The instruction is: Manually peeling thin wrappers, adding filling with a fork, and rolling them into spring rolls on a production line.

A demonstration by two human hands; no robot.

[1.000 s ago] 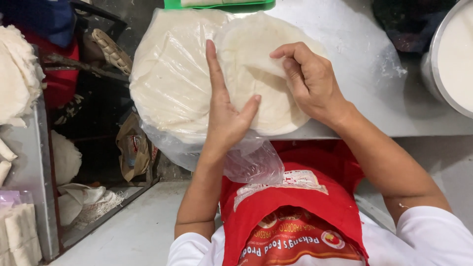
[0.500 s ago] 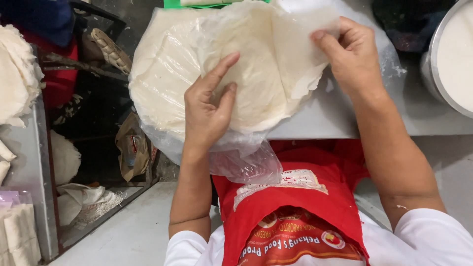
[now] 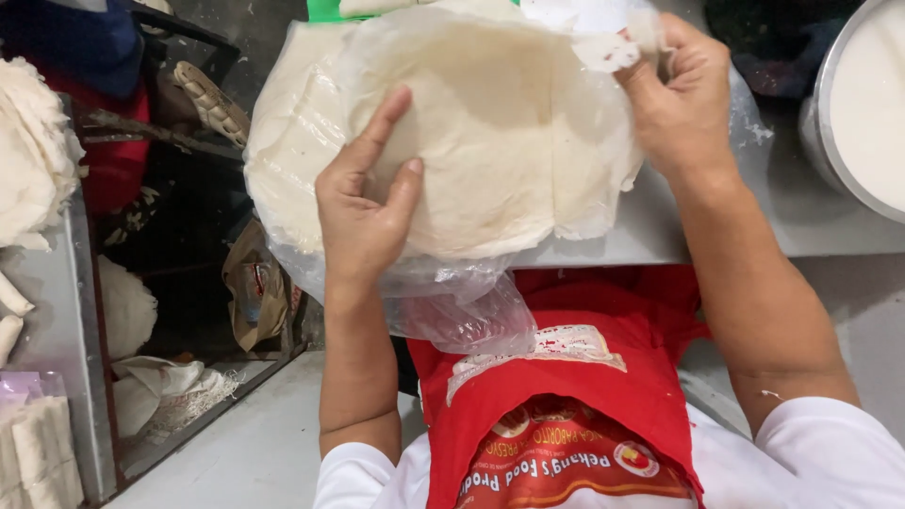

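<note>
Your stack of thin round wrappers (image 3: 490, 141) lies on a clear plastic bag (image 3: 462, 311) at the counter (image 3: 801, 217) edge. Your left hand (image 3: 363, 212) rests spread on the stack's near-left side; your right hand (image 3: 679, 94) pinches the top wrapper's far-right rim. A metal bowl (image 3: 863, 104) stands right of the stack.

Two hands work here: the left hand (image 3: 363, 212) and the right hand (image 3: 677, 99). Between them lies one stack of round wrappers (image 3: 490, 141) on one plastic sheet (image 3: 452, 311). One metal bowl (image 3: 853, 104) stands beyond the right hand.
</note>
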